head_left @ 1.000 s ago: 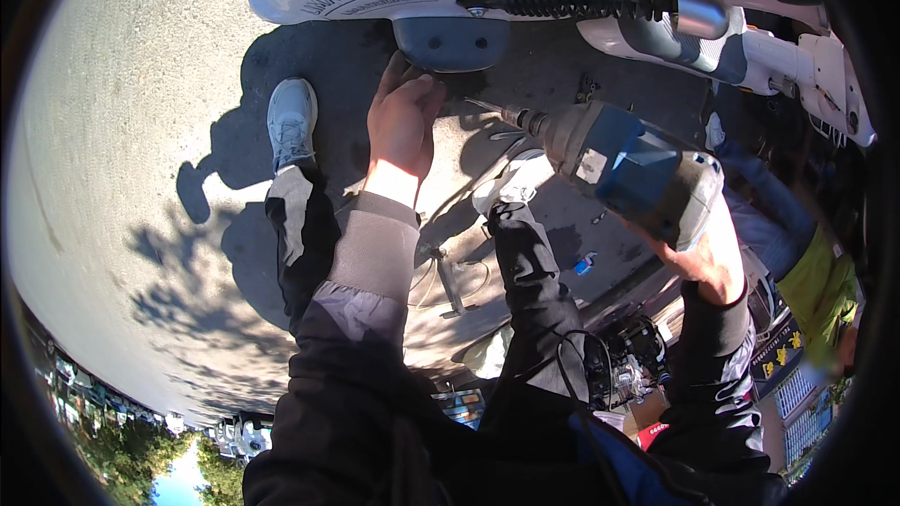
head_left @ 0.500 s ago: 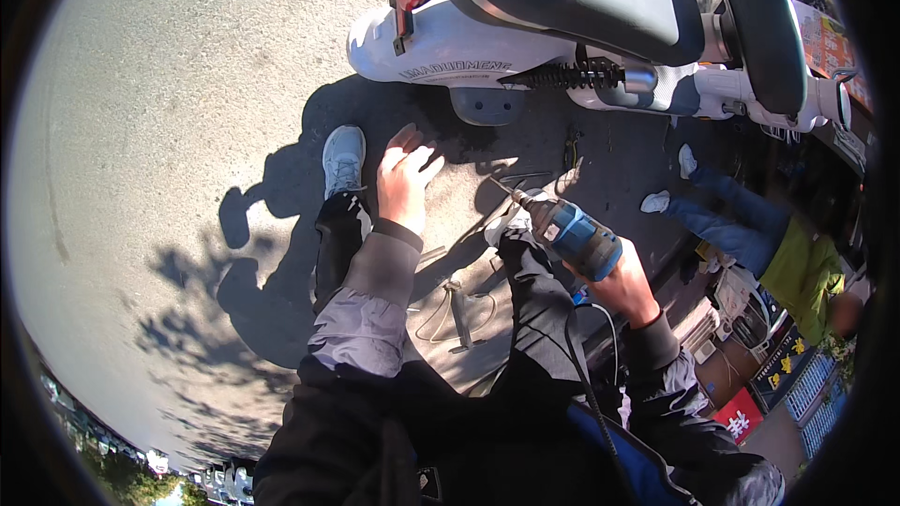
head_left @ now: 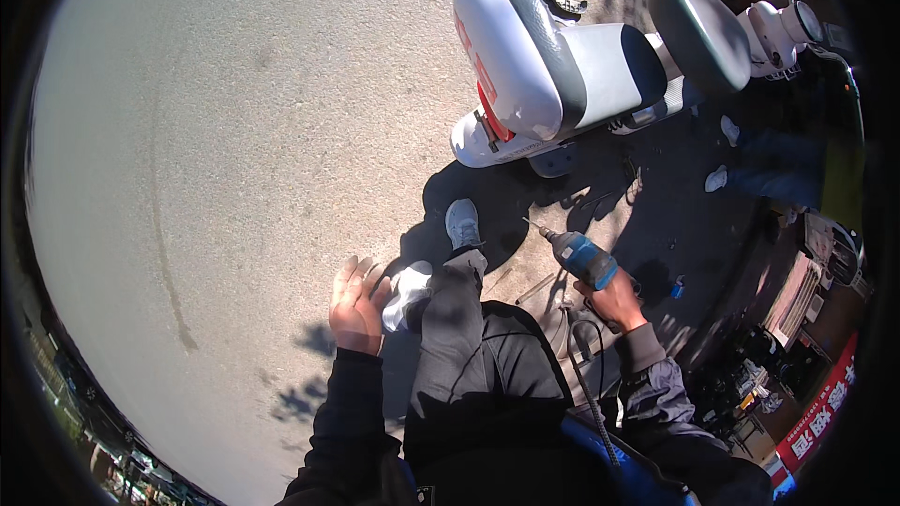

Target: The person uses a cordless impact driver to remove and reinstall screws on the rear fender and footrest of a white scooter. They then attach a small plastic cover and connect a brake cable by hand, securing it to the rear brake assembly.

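one blue corded power drill, gripped by right hand; left hand open, empty; one white scooter; bare pavement leftward.

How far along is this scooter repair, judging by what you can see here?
Hard to call anything finished. In hand: the right hand grips a blue power drill, bit aimed toward the white scooter. The left hand hangs open, holding nothing. Left: loose tools lie on the pavement by the scooter.
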Tool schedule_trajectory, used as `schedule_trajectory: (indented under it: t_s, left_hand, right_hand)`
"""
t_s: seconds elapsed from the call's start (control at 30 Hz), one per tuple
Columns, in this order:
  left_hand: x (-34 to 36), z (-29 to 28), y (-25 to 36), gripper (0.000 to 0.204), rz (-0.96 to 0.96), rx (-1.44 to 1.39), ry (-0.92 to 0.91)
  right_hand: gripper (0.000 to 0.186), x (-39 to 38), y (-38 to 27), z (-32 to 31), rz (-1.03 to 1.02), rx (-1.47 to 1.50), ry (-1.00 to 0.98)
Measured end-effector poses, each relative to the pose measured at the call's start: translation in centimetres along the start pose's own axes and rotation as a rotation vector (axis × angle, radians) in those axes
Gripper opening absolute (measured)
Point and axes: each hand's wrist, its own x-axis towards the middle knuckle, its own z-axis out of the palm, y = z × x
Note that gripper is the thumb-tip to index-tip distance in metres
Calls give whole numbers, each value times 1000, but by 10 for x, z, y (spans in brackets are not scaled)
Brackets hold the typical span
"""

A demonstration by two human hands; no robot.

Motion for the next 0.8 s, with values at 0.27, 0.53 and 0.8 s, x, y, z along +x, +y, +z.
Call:
schedule_trajectory:
  t_s: [0.27, 0.53, 0.8]
  left_hand:
    - [1, 3, 121, 52, -10, 14, -220]
    - [81, 28, 226, 38, -214, -6, -152]
    - [162, 165, 409, 34, -79, 195, -347]
  right_hand:
    - [45, -64, 46, 160, 581, 221, 39]
    - [26, -227, -45, 245, 1223, 326, 86]
    - [27, -23, -242, 339, 1254, 462, 119]
